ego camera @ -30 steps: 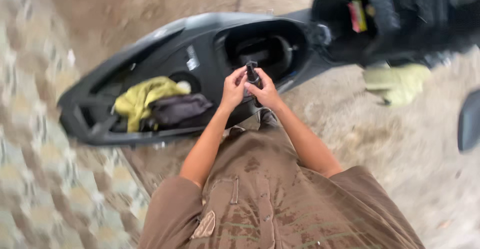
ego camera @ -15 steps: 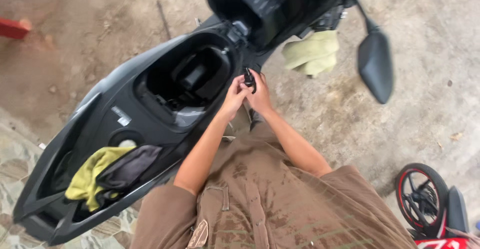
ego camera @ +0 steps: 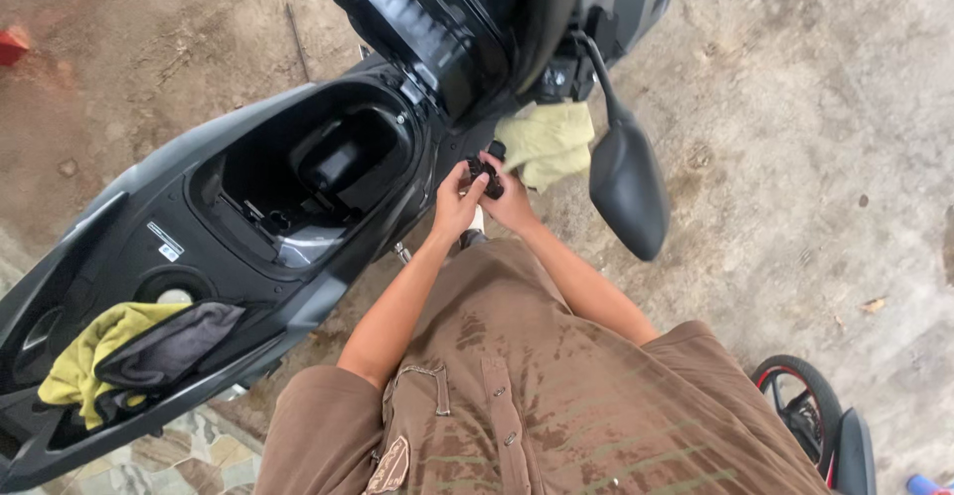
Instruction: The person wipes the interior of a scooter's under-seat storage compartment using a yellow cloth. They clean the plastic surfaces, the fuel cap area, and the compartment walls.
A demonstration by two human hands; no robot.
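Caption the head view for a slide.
Both hands, left hand and right hand, hold a small black object beside a black scooter's open under-seat compartment.

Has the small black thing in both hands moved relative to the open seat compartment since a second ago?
Yes. The small black thing, over the open seat compartment rim earlier, now sits off its front end, toward the yellow-green cloth.

Cloths [ego camera: 129,351] in scooter [ego camera: 119,247] rear, probably; mirror [ego camera: 628,189] right.

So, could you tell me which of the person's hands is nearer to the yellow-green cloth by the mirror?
Right. The right hand sits just beside the yellow-green cloth, nearly touching its lower edge. The left hand is farther from it, on the other side of the small black object both hands hold.
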